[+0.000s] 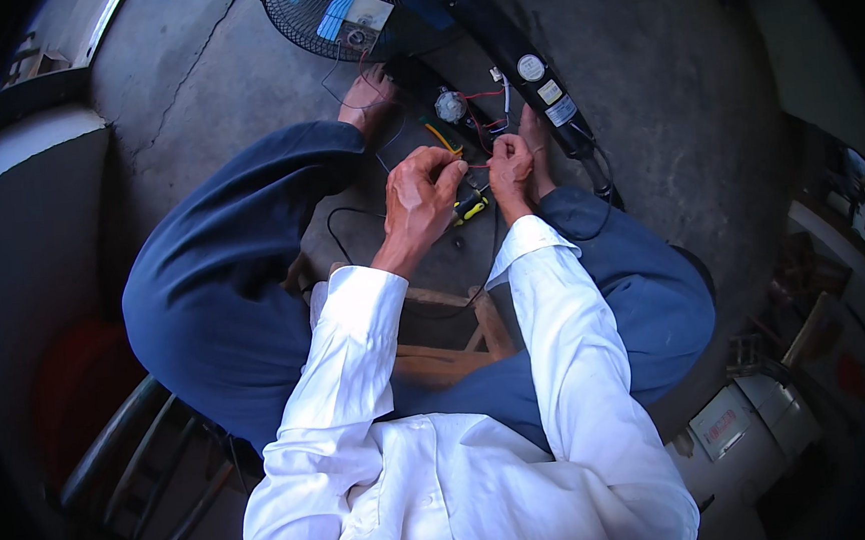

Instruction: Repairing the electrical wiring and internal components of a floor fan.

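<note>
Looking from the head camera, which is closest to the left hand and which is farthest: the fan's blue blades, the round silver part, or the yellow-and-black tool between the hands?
From the left hand:
1. Yellow-and-black tool, just to its right.
2. Round silver part, ahead, slightly right.
3. Blue blades, farthest ahead, leftward.

The shirt point(469, 508) is plain white, the trousers point(216, 305) plain dark blue. Some thin wires point(485, 94) are red. One tool handle point(471, 207) is bright yellow and black; a narrower tool point(440, 137) shows orange-yellow. Pale blue blades point(339, 11) colour the fan behind its black grille point(295, 29); the black pole point(493, 35) bears whitish labels point(531, 68). The floor point(198, 76) is grey, the wooden stool point(493, 326) brown.
</note>
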### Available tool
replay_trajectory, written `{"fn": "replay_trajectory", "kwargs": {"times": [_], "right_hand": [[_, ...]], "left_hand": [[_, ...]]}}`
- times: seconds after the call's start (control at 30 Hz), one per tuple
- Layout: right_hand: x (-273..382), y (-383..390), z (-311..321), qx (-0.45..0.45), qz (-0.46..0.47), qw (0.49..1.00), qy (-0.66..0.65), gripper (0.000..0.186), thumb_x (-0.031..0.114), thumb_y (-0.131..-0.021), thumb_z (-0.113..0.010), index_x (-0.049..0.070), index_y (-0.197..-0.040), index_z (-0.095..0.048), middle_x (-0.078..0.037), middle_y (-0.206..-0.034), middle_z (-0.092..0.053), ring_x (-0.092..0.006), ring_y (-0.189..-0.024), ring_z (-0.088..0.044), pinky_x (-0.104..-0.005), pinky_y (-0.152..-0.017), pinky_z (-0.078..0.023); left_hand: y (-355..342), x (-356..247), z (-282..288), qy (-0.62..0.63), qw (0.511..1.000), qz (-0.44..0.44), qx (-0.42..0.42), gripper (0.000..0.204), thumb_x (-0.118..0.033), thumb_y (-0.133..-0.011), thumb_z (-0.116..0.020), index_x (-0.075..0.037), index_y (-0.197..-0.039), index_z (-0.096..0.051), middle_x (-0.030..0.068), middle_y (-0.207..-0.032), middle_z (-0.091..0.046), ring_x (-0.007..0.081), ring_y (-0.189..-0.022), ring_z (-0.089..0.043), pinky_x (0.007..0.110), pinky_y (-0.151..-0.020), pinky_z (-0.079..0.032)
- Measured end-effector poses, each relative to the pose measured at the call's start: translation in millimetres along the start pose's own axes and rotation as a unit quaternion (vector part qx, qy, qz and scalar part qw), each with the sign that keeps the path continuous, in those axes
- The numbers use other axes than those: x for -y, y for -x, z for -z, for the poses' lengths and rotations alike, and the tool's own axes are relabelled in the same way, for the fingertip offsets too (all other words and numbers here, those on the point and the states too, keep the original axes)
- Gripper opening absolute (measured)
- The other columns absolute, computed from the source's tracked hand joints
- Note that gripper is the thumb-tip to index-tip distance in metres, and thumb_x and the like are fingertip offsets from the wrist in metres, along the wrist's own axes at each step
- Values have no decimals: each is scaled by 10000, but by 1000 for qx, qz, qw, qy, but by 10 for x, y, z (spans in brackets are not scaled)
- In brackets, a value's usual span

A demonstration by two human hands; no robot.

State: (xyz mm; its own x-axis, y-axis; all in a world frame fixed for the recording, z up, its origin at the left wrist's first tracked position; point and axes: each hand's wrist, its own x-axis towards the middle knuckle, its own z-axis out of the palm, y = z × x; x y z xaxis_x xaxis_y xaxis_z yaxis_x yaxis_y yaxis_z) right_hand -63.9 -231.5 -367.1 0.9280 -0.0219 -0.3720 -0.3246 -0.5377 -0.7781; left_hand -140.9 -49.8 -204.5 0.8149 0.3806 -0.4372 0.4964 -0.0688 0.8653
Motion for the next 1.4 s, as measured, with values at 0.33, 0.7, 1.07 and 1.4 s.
{"fn": "replay_trajectory", "kwargs": {"times": [0.33, 0.7, 1.07, 1.4], "right_hand": [[208, -15, -71, -34, 90, 991, 92, 135, 86, -934, -581, -28, -990, -624, -200, -936, -659, -345, -881, -638, -418, -791, -489], [273, -17, -108, -46, 130, 977, 165, 139, 110, -935, -568, -2, -954, -649, -216, -943, -660, -389, -910, -639, -431, -779, -498], [1355, 261, 171, 60, 179, 958, 218, 258, 195, -925, -634, 17, -1067, -512, -155, -892, -574, -278, -883, -603, -377, -756, -501], [1453, 145, 381, 165, 128, 968, 142, 369, 235, -921, -649, 13, -1131, -442, -179, -1005, -561, -292, -916, -597, -375, -814, -497]], "left_hand": [[-1, 44, -43, -6, 1000, -1, 2, 214, -172, -868, -688, 33, -926, -704, 108, -793, -676, 168, -711, -642, 322, -668, -504], [2, 1, -63, 13, 1000, 15, 10, 201, -154, -870, -694, 36, -933, -705, 113, -816, -690, 176, -751, -664, 325, -693, -516], [37, 85, -11, 5, 1000, 4, -4, 189, -137, -864, -698, 43, -922, -703, 135, -843, -682, 229, -772, -677, 352, -696, -516], [7, 38, -74, 18, 1000, -11, -4, 184, -126, -869, -684, 49, -920, -712, 143, -863, -681, 241, -773, -678, 357, -689, -520]]}}
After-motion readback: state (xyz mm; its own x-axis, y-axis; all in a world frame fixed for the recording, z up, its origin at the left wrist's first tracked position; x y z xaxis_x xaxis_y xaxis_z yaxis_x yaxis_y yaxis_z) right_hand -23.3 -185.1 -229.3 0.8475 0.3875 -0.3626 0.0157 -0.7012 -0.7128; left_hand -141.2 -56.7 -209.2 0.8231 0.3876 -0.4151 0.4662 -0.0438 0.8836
